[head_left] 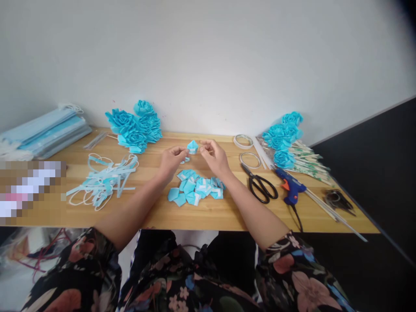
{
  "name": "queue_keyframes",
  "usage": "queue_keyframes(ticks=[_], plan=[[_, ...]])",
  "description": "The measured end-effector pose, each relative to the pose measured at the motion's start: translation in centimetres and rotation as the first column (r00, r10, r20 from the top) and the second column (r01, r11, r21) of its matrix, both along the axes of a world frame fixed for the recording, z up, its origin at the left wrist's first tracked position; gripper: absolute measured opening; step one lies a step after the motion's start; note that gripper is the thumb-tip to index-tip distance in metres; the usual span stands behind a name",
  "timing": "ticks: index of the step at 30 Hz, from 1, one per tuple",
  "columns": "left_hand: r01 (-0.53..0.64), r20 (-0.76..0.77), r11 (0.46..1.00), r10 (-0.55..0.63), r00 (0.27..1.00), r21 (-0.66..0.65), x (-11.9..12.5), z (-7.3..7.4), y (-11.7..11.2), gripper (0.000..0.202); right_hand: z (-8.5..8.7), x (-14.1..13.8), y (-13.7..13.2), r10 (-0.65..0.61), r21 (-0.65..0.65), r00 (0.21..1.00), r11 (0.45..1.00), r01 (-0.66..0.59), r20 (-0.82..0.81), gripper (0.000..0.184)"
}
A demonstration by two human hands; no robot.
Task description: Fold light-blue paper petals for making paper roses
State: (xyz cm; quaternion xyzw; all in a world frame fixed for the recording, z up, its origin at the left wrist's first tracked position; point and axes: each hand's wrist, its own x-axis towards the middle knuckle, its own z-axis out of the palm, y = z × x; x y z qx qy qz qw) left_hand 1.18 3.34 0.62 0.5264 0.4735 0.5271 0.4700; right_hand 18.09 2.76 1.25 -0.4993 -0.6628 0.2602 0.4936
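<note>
My left hand (171,159) pinches a small folded blue petal piece (193,147) above the wooden table (208,212). My right hand (213,157) hovers just right of it, fingers curled in a pinch near the piece; what it holds, if anything, I cannot make out. Below both hands lies a pile of several folded blue petal pieces (195,188) with white tape strips on them. Both forearms reach in from the table's front edge.
Finished blue roses (134,126) lie at the back left, more on sticks (286,138) at the right. Stacked blue face masks (45,132), cut ear loops and strips (104,182), two tape rolls (243,141), black scissors (261,186), blue glue gun (290,187), small snips (336,199).
</note>
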Motion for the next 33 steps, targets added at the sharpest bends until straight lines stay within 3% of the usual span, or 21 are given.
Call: queue_keyframes(ticks=[2, 6, 17, 25, 33], plan=[[-0.023, 0.014, 1.000, 0.023, 1.000, 0.008, 0.00, -0.09, 0.03, 0.027, 0.08, -0.23, -0.39, -0.050, 0.096, 0.995, 0.995, 0.042, 0.089, 0.018], [-0.010, 0.047, 1.000, 0.009, 0.999, 0.020, 0.12, -0.16, -0.03, 0.024, -0.22, -0.71, -0.80, -0.031, 0.188, 0.966, 0.982, -0.019, 0.258, 0.015], [0.079, 0.056, 0.996, -0.081, 0.995, 0.040, 0.61, -0.18, -0.15, 0.021, -0.13, -0.62, -0.66, -0.082, 0.154, 0.939, 0.988, 0.031, 0.334, 0.006], [0.063, -0.012, 0.996, -0.062, 0.998, 0.070, 0.40, -0.89, 0.15, 0.018, -0.62, -0.56, -0.30, -0.084, 0.139, 0.924, 0.990, 0.035, 0.372, 0.007], [0.071, 0.003, 0.996, -0.072, 0.997, 0.048, 0.36, -0.65, 0.10, 0.018, -0.45, -0.66, -0.32, -0.054, 0.097, 0.919, 0.995, 0.017, 0.392, 0.012]])
